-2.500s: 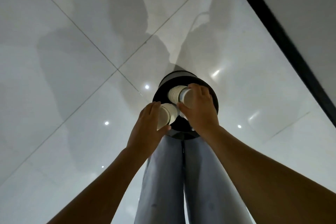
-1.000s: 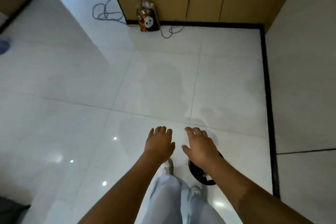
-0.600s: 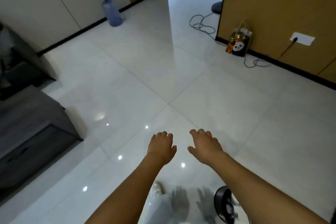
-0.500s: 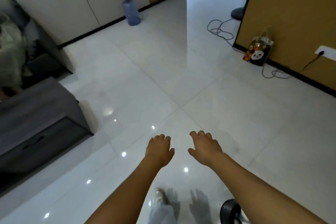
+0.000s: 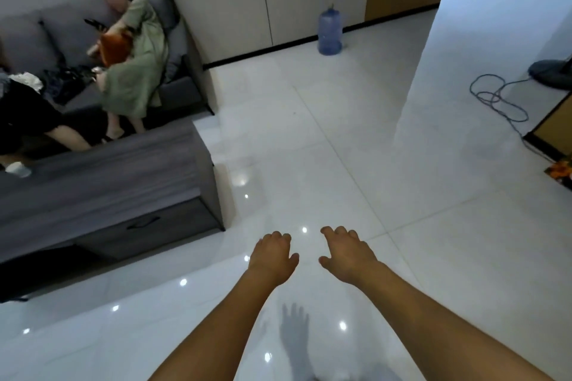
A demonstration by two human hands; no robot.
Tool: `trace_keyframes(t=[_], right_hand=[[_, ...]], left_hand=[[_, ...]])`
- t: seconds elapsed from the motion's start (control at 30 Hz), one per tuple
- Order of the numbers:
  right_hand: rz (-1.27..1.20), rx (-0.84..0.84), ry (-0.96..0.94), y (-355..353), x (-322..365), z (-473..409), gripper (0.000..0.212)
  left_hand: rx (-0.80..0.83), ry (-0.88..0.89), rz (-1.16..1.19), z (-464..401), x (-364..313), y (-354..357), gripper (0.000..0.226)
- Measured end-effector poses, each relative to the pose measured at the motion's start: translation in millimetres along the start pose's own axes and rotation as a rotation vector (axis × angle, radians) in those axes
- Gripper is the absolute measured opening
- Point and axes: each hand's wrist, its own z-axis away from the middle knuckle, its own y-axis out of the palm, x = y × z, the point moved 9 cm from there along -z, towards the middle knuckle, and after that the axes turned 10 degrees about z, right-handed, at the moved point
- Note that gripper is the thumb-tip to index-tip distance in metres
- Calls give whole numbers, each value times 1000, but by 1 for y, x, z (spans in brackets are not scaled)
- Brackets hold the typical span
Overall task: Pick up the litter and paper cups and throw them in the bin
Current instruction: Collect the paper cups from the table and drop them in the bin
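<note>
My left hand (image 5: 272, 258) and my right hand (image 5: 345, 255) are stretched out side by side over the glossy white floor, palms down, fingers loosely apart, holding nothing. A white paper cup (image 5: 18, 169) lies on its side at the far left of the low grey table (image 5: 123, 170). The bin is out of view.
A grey sofa (image 5: 182, 49) stands behind the table with a person in a green dress (image 5: 136, 59) and a second person at the left edge. A blue water jug (image 5: 330, 30) stands by the wall. A cable (image 5: 498, 99) and a fan base (image 5: 552, 71) lie at the right.
Both cups went from my hands into the black bin. The view then lifted and swung left, the bin dropped out of sight, and the table and sofa came in.
</note>
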Motion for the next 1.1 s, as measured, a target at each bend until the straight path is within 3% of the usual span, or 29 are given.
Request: trace_keyframes(t=[0.6, 1.1], right_hand=[[170, 38, -244, -156, 8, -324, 56], [230, 110, -409, -236, 141, -576, 58]], left_hand=[[-165, -247, 252, -269, 51, -146, 47], [-194, -442, 343, -440, 211, -273, 49]])
